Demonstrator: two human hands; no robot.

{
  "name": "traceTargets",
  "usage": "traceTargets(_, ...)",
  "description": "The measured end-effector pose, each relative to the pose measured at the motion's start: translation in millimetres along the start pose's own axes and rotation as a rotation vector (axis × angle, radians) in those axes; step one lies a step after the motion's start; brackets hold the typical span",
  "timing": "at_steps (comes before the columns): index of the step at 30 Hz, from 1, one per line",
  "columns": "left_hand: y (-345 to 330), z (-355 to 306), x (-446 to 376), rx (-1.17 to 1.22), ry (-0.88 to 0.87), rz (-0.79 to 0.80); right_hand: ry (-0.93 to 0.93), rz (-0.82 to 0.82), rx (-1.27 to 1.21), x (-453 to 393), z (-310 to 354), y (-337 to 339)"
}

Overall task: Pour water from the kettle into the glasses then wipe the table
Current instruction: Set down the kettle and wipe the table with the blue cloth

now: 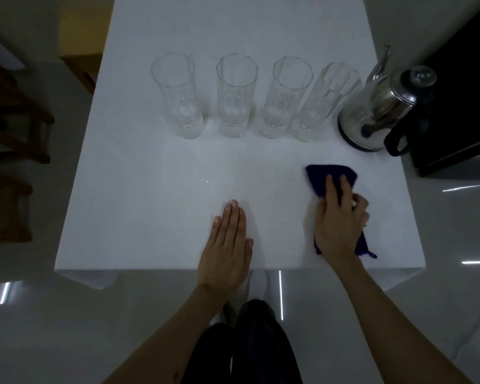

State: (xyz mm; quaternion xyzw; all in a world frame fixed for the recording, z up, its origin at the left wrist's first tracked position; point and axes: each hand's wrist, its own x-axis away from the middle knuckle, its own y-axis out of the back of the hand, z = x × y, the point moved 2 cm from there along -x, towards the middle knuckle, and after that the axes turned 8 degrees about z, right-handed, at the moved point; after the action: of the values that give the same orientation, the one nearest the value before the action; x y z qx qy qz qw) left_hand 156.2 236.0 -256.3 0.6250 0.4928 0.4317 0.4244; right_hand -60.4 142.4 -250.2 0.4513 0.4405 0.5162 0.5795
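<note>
Four tall clear glasses (237, 95): lined up beside steel kettle (377, 106)
Right hand (340, 217): clutching dark blue cloth (330, 176), set to wipe
Left hand (229, 239): flat, released, steadying on white bench (150, 203)

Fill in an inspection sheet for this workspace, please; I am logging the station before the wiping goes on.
Surface: white table, bare part matte, no puddle that I can make out.
Job's things: four tall glasses upright in a row at the far side, water level unclear; steel kettle upright to their right; dark blue cloth on the table near the right edge.
Clutter: nothing seen.
Hands: left hand flat on the table, fingers straight; right hand holds the cloth, fingers curled over it.
Cables: nothing seen.
Surroundings: black box beside the kettle; wooden chair at left; glossy floor.
</note>
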Motion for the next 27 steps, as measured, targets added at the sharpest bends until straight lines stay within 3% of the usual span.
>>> traceTargets(3, 0, 0, 1, 0.004, 0.004, -0.007, -0.070, -0.016, -0.005, -26, 26, -1)
traceTargets(7, 0, 1, 4, 0.008, 0.083, -0.004, 0.011, 0.041, -0.050, -39, 87, -13)
traceTargets(11, -1, 4, 10, 0.025, 0.113, -0.005, 0.232, 0.121, -0.065, -31, 116, -20)
traceTargets(15, -4, 8, 14, 0.018, 0.110, 0.016, 0.467, 0.138, -0.014, -13, 102, -17)
traceTargets(17, -4, 8, 14, 0.025, 0.106, 0.015, 0.495, 0.124, 0.015, 1, 84, -13)
traceTargets(22, -1, 7, 15, 0.044, 0.100, 0.008, 0.245, 0.065, 0.010, 6, 27, 1)
traceTargets(27, -2, 11, 23, 0.034, 0.081, 0.017, 0.000, 0.022, -0.009, -30, 61, -7)
